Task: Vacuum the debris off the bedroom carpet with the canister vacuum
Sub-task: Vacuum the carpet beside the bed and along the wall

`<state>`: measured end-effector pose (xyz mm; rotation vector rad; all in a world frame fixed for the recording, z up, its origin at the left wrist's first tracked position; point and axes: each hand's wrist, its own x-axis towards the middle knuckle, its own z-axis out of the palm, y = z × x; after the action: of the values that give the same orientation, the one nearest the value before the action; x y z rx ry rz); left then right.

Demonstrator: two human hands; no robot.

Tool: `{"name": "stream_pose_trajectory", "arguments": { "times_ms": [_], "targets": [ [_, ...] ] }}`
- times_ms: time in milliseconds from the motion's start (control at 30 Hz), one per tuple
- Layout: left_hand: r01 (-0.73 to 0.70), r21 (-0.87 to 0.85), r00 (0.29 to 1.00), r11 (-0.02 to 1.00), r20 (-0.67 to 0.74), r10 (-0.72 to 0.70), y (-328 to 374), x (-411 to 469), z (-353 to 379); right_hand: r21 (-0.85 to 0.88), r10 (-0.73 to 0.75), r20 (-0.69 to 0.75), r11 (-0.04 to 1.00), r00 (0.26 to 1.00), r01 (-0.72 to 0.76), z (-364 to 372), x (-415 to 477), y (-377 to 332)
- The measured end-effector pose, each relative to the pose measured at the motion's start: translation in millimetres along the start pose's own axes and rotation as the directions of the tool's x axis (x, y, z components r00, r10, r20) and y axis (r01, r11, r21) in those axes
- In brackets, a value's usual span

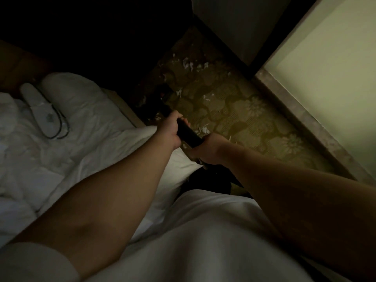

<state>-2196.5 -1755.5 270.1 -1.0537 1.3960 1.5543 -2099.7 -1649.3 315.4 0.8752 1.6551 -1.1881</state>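
vacuum wand (188, 134) looks stiff, fairly light; left hand (169, 129) and right hand (209, 149) both grip its shaft, a sound hold.

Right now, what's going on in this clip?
A person grips a dark wand with both hands, left hand ahead of right hand, aiming it down at the carpet beside the bed. White debris is scattered over the carpet, so vacuuming is unfinished. The wand's head is lost in shadow.
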Motion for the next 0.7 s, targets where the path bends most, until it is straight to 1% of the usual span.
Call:
{"name": "stream_pose_trajectory", "arguments": {
  "times_ms": [167,367,467,600,700],
  "targets": [
    [0.027,0.003,1.000,1.000,-0.002,-0.027,-36.1,-17.9,13.5,-0.052,0.010,0.043,0.999,0.999,-0.008,-15.6,-19.5,34.4],
    [0.087,0.032,0.996,0.996,0.018,-0.088,-107.5,-51.9,47.5,-0.129,0.008,0.069,0.992,0.998,0.001,-42.3,-60.4,107.4],
    [0.092,-0.009,0.996,0.996,0.008,-0.092,-154.3,-65.3,65.3,-0.194,-0.005,0.030,0.981,1.000,0.010,-55.3,-75.7,153.8],
    [0.072,-0.020,0.997,0.997,0.006,-0.071,-226.2,-88.0,95.0,-0.159,0.009,0.046,0.987,0.999,-0.002,-71.8,-101.6,228.4],
    [0.075,-0.042,0.997,0.996,0.003,-0.075,-283.1,-113.1,121.2,-0.215,0.016,0.007,0.977,1.000,-0.014,-85.2,-125.2,289.0]
  ]
}}
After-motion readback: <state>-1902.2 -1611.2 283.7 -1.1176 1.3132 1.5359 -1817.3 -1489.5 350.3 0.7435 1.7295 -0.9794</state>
